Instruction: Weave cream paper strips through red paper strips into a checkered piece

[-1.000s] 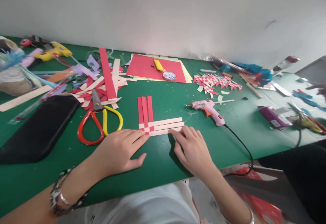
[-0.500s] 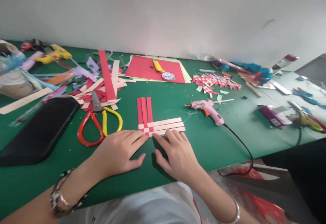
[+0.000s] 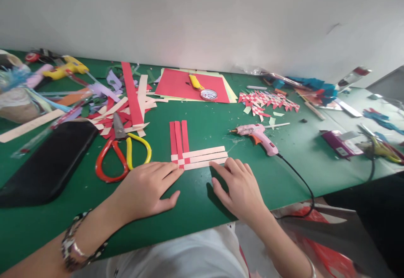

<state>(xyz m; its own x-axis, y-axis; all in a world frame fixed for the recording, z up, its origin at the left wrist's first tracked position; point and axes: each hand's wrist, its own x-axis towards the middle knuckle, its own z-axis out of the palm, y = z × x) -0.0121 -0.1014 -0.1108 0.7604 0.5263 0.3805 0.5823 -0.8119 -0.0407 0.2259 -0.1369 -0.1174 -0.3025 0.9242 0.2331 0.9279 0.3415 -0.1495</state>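
In front of me lies a small weave of paper strips. Three red strips (image 3: 179,137) point away from me and three pale pink strips (image 3: 205,156) run to the right, crossing in a checkered corner (image 3: 181,161). My left hand (image 3: 151,187) rests flat with its fingertips on the lower left of that corner, thumb held apart. My right hand (image 3: 238,185) has its index fingertip on the nearest pale strip, toward its right end, and its fingers are spread. Neither hand grips anything. Scissors (image 3: 121,151) with red and yellow handles lie just left of the weave.
A pink glue gun (image 3: 259,137) with a black cord lies right of the weave. Behind are red paper sheets (image 3: 176,85), a compass-like round dial (image 3: 208,95) and woven checkered pieces (image 3: 268,100). Left are a black pouch (image 3: 50,164), a paper-strip pile (image 3: 126,109) and a yellow glue gun (image 3: 67,67).
My right hand has slid to the right along the nearest pale strip, away from the woven corner. My left hand has stayed in place on the corner.
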